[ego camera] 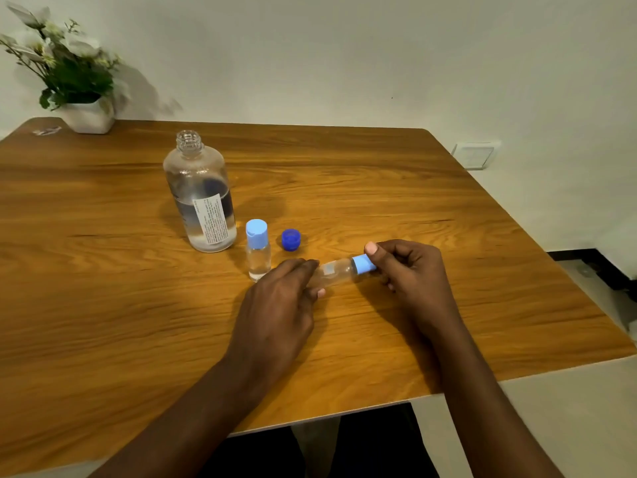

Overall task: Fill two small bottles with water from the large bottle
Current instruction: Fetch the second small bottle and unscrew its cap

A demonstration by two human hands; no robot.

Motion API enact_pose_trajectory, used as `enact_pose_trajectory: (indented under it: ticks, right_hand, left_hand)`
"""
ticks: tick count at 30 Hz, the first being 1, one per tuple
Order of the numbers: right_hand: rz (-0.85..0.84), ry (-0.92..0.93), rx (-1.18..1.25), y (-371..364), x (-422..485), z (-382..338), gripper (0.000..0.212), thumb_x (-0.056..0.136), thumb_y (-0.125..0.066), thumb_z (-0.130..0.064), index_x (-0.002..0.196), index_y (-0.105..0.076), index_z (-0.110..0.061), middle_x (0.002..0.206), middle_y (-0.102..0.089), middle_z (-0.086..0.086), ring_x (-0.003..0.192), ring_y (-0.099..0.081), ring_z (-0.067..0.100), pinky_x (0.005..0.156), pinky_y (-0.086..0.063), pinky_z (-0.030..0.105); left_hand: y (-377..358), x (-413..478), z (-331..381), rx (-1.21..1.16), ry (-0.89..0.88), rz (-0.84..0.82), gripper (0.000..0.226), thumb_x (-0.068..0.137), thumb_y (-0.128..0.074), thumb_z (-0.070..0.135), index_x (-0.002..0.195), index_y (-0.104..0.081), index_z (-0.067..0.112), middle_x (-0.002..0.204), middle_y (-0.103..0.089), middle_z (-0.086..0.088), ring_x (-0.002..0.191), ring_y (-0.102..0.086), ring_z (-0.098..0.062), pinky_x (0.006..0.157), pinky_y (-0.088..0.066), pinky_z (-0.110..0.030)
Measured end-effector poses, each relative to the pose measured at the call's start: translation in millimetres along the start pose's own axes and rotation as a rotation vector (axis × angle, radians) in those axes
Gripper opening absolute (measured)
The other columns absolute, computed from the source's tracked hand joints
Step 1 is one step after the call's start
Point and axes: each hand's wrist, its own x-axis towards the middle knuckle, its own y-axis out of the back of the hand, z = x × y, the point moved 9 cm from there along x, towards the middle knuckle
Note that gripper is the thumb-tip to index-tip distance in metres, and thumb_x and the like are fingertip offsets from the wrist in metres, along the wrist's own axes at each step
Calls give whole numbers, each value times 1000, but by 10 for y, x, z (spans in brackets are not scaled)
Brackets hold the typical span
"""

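Holding the small bottle (336, 272) sideways over the table (103, 305): left hand (279, 301) wrapped round its body, right hand (410, 270) pinching its light-blue cap (362, 263). Risk: uncapping while tilted spills any contents; fill level unreadable. Left knuckles are just beside the second small bottle (258, 251), capped and upright, so an easy knock. Large bottle (201, 198) uncapped, part full; dark blue cap (290, 239) lies near. Potted plant (69, 74) well apart.

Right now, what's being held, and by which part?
One small bottle, turned sideways. The left hand holds its base end and the right hand grips its cap.
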Motion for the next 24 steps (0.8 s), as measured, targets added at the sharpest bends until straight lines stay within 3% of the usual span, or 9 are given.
enact_pose_trajectory:
  ticks: [2,4,6,8,11,14,18,21,24]
  right_hand:
    - [-48,-18,38,9,-4,40,4,85,-71,-13,82,-74,-12,60,-65,-9,55,-54,-1,55,-42,14]
    - [-107,-25,92,6,-25,73,16,79,-75,-4,94,-74,-11,76,-71,-3,64,-60,1,59,-45,15]
    - [-124,-30,105,11,-35,68,24,77,-74,-12,101,-72,-11,84,-72,-2,68,-61,3,61,-46,15]
    - [-73,-27,56,12,-27,13,25,82,-66,-31,94,-72,-10,69,-65,-7,61,-56,8,59,-44,17]
    - [-45,2,-136,-31,16,-14,55,87,-58,-53,70,-62,-1,55,-49,3,54,-46,21,58,-38,32]
    - [-96,-4,-186,-100,36,-20,49,93,-60,-41,68,-63,0,55,-50,11,52,-45,12,55,-36,31]
    - [-173,-60,-64,-58,-14,55,5,87,-69,-10,89,-74,-11,70,-68,-7,64,-59,1,60,-44,14]
    - [-241,-88,19,-12,-96,95,36,79,-73,-1,112,-68,-14,99,-70,2,81,-64,6,73,-50,17]
    - [-208,-106,-43,0,-113,23,34,83,-69,-25,117,-65,-22,98,-67,-5,73,-60,0,69,-48,16]
  left_hand:
    - [2,-3,-2,9,2,1,36,87,-64,14,123,-61,12,118,-66,-1,104,-62,-18,83,-44,-25]
    - [2,-1,0,21,9,0,37,87,-63,16,124,-61,14,120,-65,0,105,-61,-17,83,-40,-22]
    - [-4,-2,1,26,16,-8,38,88,-63,17,126,-59,15,122,-63,1,108,-59,-16,83,-38,-21]
    - [-4,-1,-2,17,19,-12,39,88,-63,19,127,-58,15,122,-63,2,107,-59,-15,83,-38,-21]
    - [-6,1,-13,14,24,-14,39,87,-64,18,126,-59,15,120,-63,3,105,-59,-15,82,-40,-21]
    - [-10,1,-13,15,23,-15,39,87,-64,17,125,-60,14,119,-64,2,103,-60,-15,81,-41,-22]
    - [-15,5,-14,24,25,-20,40,87,-64,18,126,-59,16,121,-62,3,105,-59,-14,81,-39,-20]
    - [-21,6,-16,24,26,-25,40,87,-64,18,126,-59,17,121,-62,4,104,-59,-14,81,-39,-20]
    - [-22,3,-20,16,25,-26,40,86,-64,18,126,-59,17,120,-62,5,103,-59,-13,80,-38,-19]
